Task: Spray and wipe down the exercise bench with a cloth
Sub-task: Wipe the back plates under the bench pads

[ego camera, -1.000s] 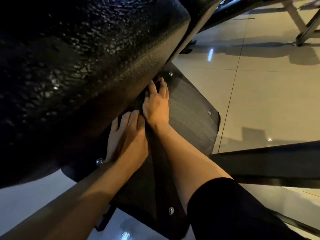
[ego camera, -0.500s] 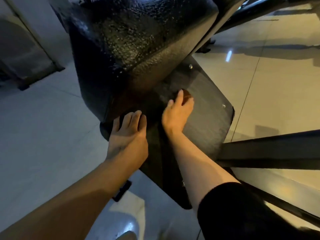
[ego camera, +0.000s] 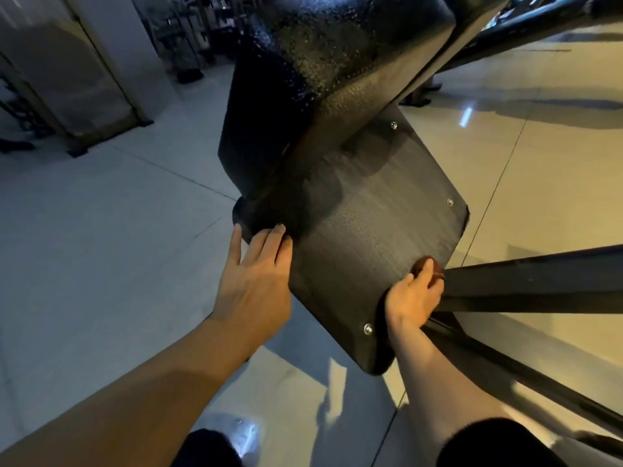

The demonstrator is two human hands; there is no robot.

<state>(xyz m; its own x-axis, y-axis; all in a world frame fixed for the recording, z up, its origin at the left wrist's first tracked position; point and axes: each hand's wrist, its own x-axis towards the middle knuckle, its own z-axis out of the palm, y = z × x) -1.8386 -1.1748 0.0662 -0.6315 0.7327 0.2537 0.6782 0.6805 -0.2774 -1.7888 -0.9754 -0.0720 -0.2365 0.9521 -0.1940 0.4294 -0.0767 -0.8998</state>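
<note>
Two hands were on the bench's plate [ego camera: 371, 224]. The left hand [ego camera: 254, 281] lay flat, fingers straight and together, steadying its left edge. The pad [ego camera: 323, 62] above glistened, probably sprayed already. The right hand [ego camera: 413, 299] pressed a brown cloth [ego camera: 433, 264] near the right edge, fingers curled over it. Plate wiping looked underway; no spray bottle showed.
</note>
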